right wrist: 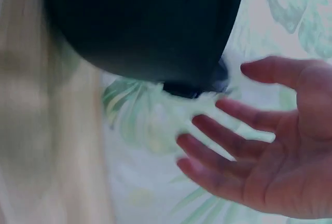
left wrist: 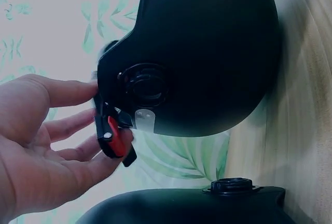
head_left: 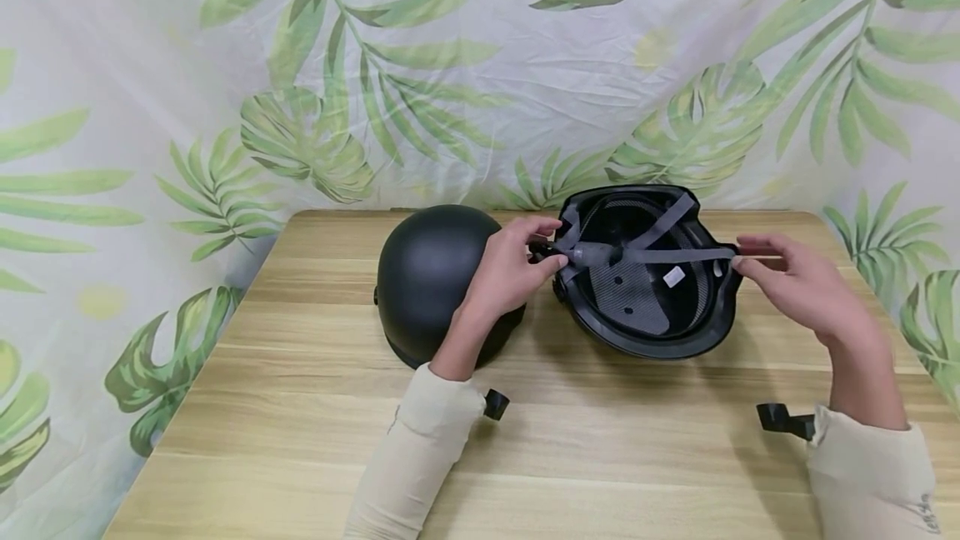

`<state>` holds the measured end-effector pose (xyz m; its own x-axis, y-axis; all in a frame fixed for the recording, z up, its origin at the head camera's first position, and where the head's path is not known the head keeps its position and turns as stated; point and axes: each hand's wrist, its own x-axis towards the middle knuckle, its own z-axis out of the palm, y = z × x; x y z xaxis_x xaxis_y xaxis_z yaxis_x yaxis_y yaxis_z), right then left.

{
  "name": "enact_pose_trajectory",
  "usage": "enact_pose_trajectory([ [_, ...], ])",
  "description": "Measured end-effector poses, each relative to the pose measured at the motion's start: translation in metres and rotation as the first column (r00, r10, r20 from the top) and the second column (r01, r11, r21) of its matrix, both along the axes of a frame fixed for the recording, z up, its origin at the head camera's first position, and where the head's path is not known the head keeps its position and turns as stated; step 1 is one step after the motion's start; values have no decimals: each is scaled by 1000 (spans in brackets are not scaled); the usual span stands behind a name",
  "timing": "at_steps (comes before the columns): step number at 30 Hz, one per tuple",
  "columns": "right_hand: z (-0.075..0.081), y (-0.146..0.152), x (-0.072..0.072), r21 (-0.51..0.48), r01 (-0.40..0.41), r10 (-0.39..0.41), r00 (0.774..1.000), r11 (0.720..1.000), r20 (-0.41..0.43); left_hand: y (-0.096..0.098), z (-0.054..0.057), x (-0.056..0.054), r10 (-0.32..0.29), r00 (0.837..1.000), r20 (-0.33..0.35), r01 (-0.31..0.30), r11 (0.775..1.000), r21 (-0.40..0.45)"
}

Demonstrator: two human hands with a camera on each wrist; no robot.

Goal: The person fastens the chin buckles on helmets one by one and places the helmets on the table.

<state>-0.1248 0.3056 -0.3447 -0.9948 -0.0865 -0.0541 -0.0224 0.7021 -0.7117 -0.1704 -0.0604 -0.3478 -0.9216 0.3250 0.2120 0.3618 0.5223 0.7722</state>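
Observation:
An upturned black helmet [head_left: 652, 344] shows its padded inside, with grey chin straps [head_left: 675, 256] stretched across the opening. At its left rim my left hand [head_left: 513, 265] pinches the black strap buckle; the left wrist view shows this buckle [left wrist: 106, 136] with a red tab [left wrist: 116, 138] between thumb and fingers. My right hand [head_left: 798, 282] is beside the helmet's right rim, near the strap's end. In the right wrist view its fingers [right wrist: 233, 143] are spread, with nothing held between them.
A second black helmet [head_left: 438, 273] sits dome up to the left, partly behind my left forearm. Both helmets stand near the back of the wooden table [head_left: 300, 440]. Behind it hangs a leaf-print cloth [head_left: 450, 65]. Black mounts [head_left: 495, 404] stick out from both sleeves.

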Motion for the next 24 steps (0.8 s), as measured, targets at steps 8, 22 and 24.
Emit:
enact_pose_trajectory([
  [8, 28, -59, 13, 66, -20, 33, 978, 998, -205, -8, 2, -3, -10, 998, 65, 12, 999, -33],
  [22, 40, -137, 1, 129, -263, 287, 930, 956, -229, -16, 10, -2, 14, 996, 93, -14, 1000, 2],
  [24, 39, -145, -6, 151, -292, 319, 924, 945, -213, -17, 9, -3, 21, 996, 83, -23, 1000, 17],
])
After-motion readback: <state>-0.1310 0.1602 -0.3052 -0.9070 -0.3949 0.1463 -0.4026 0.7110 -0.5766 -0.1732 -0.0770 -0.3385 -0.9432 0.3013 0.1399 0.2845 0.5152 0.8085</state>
